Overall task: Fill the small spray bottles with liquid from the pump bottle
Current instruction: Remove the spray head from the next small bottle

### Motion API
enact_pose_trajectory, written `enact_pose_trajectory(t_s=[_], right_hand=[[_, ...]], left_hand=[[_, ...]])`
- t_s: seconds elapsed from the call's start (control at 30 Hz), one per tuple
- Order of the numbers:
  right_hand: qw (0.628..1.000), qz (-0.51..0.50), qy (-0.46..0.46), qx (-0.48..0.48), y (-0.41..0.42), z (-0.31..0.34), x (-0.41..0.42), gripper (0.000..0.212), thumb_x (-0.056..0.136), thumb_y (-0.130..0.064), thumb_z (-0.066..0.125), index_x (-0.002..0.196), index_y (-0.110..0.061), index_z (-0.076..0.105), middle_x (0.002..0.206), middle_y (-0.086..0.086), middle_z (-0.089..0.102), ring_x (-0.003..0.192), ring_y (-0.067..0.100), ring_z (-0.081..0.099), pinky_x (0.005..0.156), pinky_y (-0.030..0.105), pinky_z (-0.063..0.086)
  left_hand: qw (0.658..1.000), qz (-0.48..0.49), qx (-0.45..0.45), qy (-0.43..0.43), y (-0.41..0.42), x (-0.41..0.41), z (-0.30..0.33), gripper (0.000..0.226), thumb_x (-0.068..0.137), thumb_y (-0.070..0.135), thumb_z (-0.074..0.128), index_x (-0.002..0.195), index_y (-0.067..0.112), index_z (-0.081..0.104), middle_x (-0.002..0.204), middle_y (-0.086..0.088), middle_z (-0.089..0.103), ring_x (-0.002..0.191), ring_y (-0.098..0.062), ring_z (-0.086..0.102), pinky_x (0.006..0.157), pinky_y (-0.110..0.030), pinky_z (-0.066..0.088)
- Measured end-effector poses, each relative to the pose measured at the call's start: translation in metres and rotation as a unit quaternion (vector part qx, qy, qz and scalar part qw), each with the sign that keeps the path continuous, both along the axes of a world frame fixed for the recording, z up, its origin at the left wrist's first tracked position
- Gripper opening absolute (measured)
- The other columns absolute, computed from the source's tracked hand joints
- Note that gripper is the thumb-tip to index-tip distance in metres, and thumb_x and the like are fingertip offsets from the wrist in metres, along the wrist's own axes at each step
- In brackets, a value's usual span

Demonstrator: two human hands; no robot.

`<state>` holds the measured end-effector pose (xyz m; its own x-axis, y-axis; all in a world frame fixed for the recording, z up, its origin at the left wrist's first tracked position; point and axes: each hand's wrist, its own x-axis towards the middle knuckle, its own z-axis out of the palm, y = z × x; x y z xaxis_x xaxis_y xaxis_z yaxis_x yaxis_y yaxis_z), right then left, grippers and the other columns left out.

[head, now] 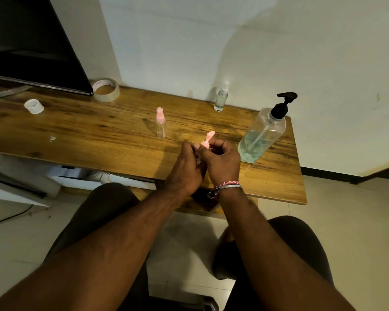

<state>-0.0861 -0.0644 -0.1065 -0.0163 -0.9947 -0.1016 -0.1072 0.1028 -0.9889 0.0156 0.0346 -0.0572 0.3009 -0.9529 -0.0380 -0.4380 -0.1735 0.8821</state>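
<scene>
- Both hands meet over the tabletop (99,131): right hand (220,162) pinches the pink sprayer top (208,138); left hand (185,167) grips something hidden.
- Pump bottle (261,135) stands just right.

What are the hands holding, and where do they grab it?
Both hands hold a small spray bottle. The right hand pinches its pink spray top near the base; the left hand grips the clear body, mostly hidden.
</scene>
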Motion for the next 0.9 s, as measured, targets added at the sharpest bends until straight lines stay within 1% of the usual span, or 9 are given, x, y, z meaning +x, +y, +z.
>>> enact_pose_trajectory(t_s=[0.13, 0.23, 0.37, 0.43, 0.5, 0.6, 0.7, 0.77, 0.9], right_hand=[[0.998, 0.014, -0.065, 0.013, 0.009, 0.03, -0.01, 0.034, 0.085, -0.023, 0.086, 0.116, -0.016, 0.076, 0.108, 0.007, 0.078, 0.1, 0.02, 0.076, 0.074, 0.018, 0.058], [0.992, -0.001, -0.126, 0.02, 0.019, 0.055, -0.014, 0.032, 0.088, -0.013, 0.082, 0.117, -0.006, 0.074, 0.109, 0.016, 0.077, 0.102, 0.029, 0.075, 0.074, 0.02, 0.059], [0.977, -0.034, -0.206, 0.05, 0.032, 0.082, -0.014, 0.027, 0.088, -0.002, 0.078, 0.113, 0.004, 0.071, 0.106, 0.02, 0.075, 0.097, 0.031, 0.075, 0.077, 0.031, 0.062], [0.959, -0.052, -0.271, 0.064, 0.035, 0.088, -0.014, 0.027, 0.087, 0.002, 0.077, 0.112, 0.009, 0.069, 0.1, 0.02, 0.073, 0.096, 0.032, 0.074, 0.082, 0.04, 0.063], [0.946, -0.06, -0.308, 0.075, 0.037, 0.09, -0.015, 0.026, 0.088, 0.002, 0.076, 0.111, 0.011, 0.067, 0.096, 0.018, 0.072, 0.094, 0.031, 0.072, 0.083, 0.041, 0.063], [0.938, -0.07, -0.332, 0.07, 0.039, 0.091, -0.014, 0.022, 0.089, 0.002, 0.074, 0.11, 0.004, 0.068, 0.094, 0.015, 0.071, 0.094, 0.028, 0.071, 0.083, 0.04, 0.063], [0.94, -0.095, -0.325, 0.031, 0.037, 0.093, -0.012, 0.019, 0.089, 0.003, 0.074, 0.107, 0.001, 0.068, 0.092, 0.014, 0.07, 0.094, 0.03, 0.071, 0.084, 0.044, 0.062], [0.941, -0.098, -0.324, 0.022, 0.035, 0.092, -0.012, 0.017, 0.089, 0.003, 0.075, 0.105, -0.001, 0.069, 0.092, 0.013, 0.071, 0.095, 0.031, 0.071, 0.087, 0.047, 0.062], [0.93, -0.119, -0.345, 0.051, 0.035, 0.09, -0.015, 0.03, 0.09, 0.003, 0.074, 0.118, 0.008, 0.065, 0.096, 0.015, 0.071, 0.095, 0.029, 0.071, 0.087, 0.045, 0.063]], left_hand=[[0.999, 0.04, -0.01, -0.019, -0.002, 0.003, 0.001, 0.039, 0.097, 0.031, 0.074, 0.128, 0.021, 0.052, 0.128, 0.002, 0.055, 0.114, -0.015, 0.057, 0.091, -0.047, 0.059], [0.997, 0.055, -0.012, -0.057, -0.003, 0.007, 0.003, 0.042, 0.093, 0.039, 0.078, 0.129, 0.025, 0.062, 0.133, 0.005, 0.053, 0.125, -0.016, 0.05, 0.096, -0.044, 0.055], [0.991, 0.068, -0.022, -0.113, -0.004, 0.014, 0.006, 0.045, 0.088, 0.049, 0.08, 0.129, 0.032, 0.07, 0.124, 0.013, 0.062, 0.118, -0.015, 0.053, 0.094, -0.045, 0.055], [0.991, 0.084, -0.025, -0.1, -0.002, 0.016, 0.007, 0.045, 0.086, 0.048, 0.083, 0.127, 0.035, 0.071, 0.121, 0.018, 0.062, 0.116, -0.014, 0.056, 0.093, -0.045, 0.056], [0.992, 0.09, -0.028, -0.084, 0.0, 0.017, 0.009, 0.044, 0.084, 0.045, 0.086, 0.125, 0.036, 0.071, 0.119, 0.02, 0.063, 0.116, -0.014, 0.059, 0.091, -0.044, 0.058], [0.99, 0.105, -0.022, -0.088, 0.0, 0.018, 0.011, 0.043, 0.084, 0.04, 0.087, 0.123, 0.033, 0.072, 0.117, 0.021, 0.063, 0.112, -0.01, 0.061, 0.088, -0.04, 0.059], [0.988, 0.133, -0.023, -0.078, -0.002, 0.021, 0.01, 0.035, 0.087, 0.033, 0.085, 0.12, 0.029, 0.072, 0.113, 0.019, 0.064, 0.103, -0.006, 0.061, 0.086, -0.036, 0.059], [0.986, 0.149, -0.025, -0.066, -0.002, 0.022, 0.009, 0.036, 0.089, 0.031, 0.084, 0.123, 0.027, 0.073, 0.114, 0.017, 0.065, 0.104, -0.005, 0.061, 0.087, -0.035, 0.059], [0.984, 0.175, -0.027, -0.035, -0.006, 0.025, 0.006, 0.04, 0.09, 0.031, 0.084, 0.127, 0.027, 0.072, 0.116, 0.012, 0.069, 0.105, -0.008, 0.064, 0.09, -0.038, 0.061]])
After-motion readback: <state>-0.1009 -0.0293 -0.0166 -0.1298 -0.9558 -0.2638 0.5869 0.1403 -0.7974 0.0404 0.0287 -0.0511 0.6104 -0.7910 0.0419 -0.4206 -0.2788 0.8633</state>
